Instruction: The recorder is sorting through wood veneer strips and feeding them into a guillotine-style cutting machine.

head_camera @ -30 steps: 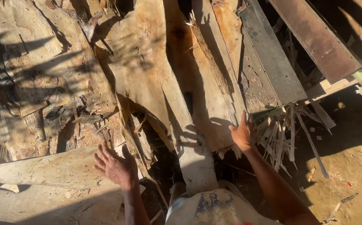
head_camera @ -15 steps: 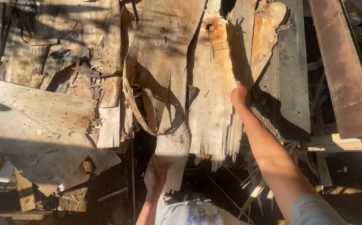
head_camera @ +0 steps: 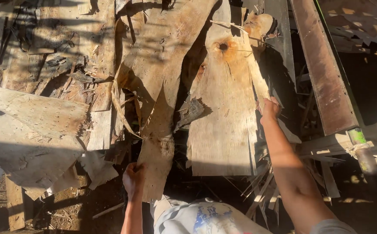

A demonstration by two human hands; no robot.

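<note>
I look down on a heap of thin, torn wood veneer sheets. My left hand [head_camera: 134, 177] grips the near end of a long narrow veneer strip [head_camera: 160, 125] that runs away from me up the middle of the pile. My right hand [head_camera: 269, 109] is stretched out and closed on the right edge of a wide veneer sheet [head_camera: 225, 112] with a dark knot near its far end. The two pieces lie side by side with a dark gap between them. Part of my light shirt [head_camera: 205, 216] shows at the bottom.
A broad pale sheet [head_camera: 28, 130] lies at the left over more scraps. A reddish-brown plank [head_camera: 323, 69] runs along the right side beside a pale wooden frame [head_camera: 370, 134] with a green-banded pole [head_camera: 359, 143]. Splintered offcuts [head_camera: 262, 190] and bare dirt [head_camera: 80, 208] lie near my feet.
My left hand has gone from lying open on the pile to gripping the narrow strip's near end. My right hand has shifted to the wide sheet's right edge. The view has swung over the pile.
</note>
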